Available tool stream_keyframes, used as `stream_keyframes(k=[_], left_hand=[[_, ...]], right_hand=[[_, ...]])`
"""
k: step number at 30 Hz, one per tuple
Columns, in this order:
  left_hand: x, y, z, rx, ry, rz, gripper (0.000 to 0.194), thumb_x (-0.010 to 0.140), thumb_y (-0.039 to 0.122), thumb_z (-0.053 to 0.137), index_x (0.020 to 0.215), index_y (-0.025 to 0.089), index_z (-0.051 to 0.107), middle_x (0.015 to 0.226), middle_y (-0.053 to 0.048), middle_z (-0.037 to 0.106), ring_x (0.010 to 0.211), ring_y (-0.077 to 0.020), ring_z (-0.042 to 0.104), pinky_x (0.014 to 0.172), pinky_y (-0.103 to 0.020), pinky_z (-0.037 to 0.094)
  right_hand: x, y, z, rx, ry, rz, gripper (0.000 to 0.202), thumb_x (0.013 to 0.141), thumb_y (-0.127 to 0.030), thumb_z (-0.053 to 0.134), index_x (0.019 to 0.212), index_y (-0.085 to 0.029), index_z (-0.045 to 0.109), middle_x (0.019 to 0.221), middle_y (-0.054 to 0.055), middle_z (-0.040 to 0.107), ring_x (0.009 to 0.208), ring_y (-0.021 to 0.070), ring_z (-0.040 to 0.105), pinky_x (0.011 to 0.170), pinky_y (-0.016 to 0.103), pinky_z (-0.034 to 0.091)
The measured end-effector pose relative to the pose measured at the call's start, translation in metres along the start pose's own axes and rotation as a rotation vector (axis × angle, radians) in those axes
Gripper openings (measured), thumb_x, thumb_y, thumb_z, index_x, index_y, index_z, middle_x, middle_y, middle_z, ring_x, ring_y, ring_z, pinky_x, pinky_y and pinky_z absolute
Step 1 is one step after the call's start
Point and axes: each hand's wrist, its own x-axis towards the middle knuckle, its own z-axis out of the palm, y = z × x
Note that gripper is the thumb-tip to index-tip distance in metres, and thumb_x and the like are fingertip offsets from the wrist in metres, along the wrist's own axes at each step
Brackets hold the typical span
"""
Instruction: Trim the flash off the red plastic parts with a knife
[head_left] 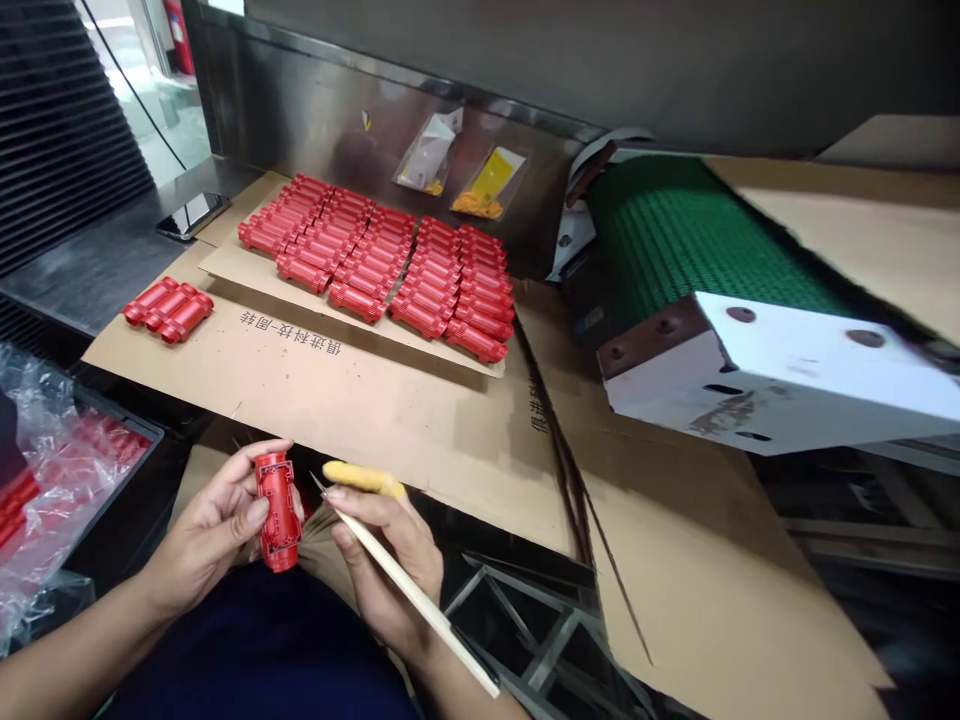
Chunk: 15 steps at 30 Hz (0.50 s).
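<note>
My left hand (217, 520) is closed around a red plastic part (279, 515), a ribbed cylinder held nearly upright above my lap, with cut-outs and a dark line along its edges facing me. In my right hand (394, 555) is a thin pointed tool with a long pale handle (420, 600), gripped like a pen. Its fine metal tip points up and left towards the red part, apart from it. A yellow finger cover (364, 477) sits on my right index finger.
Rows of similar red parts (375, 255) lie on a cardboard sheet (217, 262); several more (171, 308) lie left. A green conveyor belt (712, 235) with a white metal end stands right. Also here: a phone (193, 215), small bags (491, 182), and a plastic-lined crate (142, 450).
</note>
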Motion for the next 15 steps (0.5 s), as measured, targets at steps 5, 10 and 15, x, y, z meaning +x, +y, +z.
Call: stream_keyframes(k=[5, 10, 15], left_hand=[[-0.006, 0.008, -0.003, 0.301, 0.038, 0.123, 0.055, 0.099, 0.044, 0.071, 0.150, 0.030, 0.055, 0.104, -0.007, 0.077, 0.093, -0.0231, 0.072, 0.085, -0.034, 0.056], [0.043, 0.079, -0.029, 1.331, 0.253, 0.513, 0.054, 0.090, 0.049, 0.074, 0.133, 0.018, 0.062, 0.105, -0.014, 0.076, 0.097, -0.0333, 0.070, 0.094, -0.051, 0.054], [0.122, 0.133, -0.061, 1.952, 0.570, 0.276, 0.053, 0.092, 0.046, 0.064, 0.125, 0.005, 0.066, 0.146, -0.039, 0.055, 0.147, -0.0580, 0.038, 0.114, -0.077, 0.030]], right_hand=[[-0.002, 0.003, 0.000, -0.046, 0.092, 0.064, 0.024, 0.100, -0.014, 0.072, 0.119, -0.027, 0.077, 0.108, 0.006, 0.083, 0.095, 0.0190, 0.081, 0.088, 0.030, 0.068], [-0.002, 0.006, -0.003, -0.044, 0.123, 0.079, 0.023, 0.100, -0.015, 0.071, 0.118, -0.027, 0.078, 0.100, 0.004, 0.083, 0.086, 0.0166, 0.081, 0.082, 0.026, 0.068], [-0.003, 0.006, -0.001, -0.078, 0.090, 0.063, 0.022, 0.101, -0.016, 0.070, 0.120, -0.026, 0.077, 0.099, 0.006, 0.082, 0.086, 0.0181, 0.081, 0.081, 0.028, 0.069]])
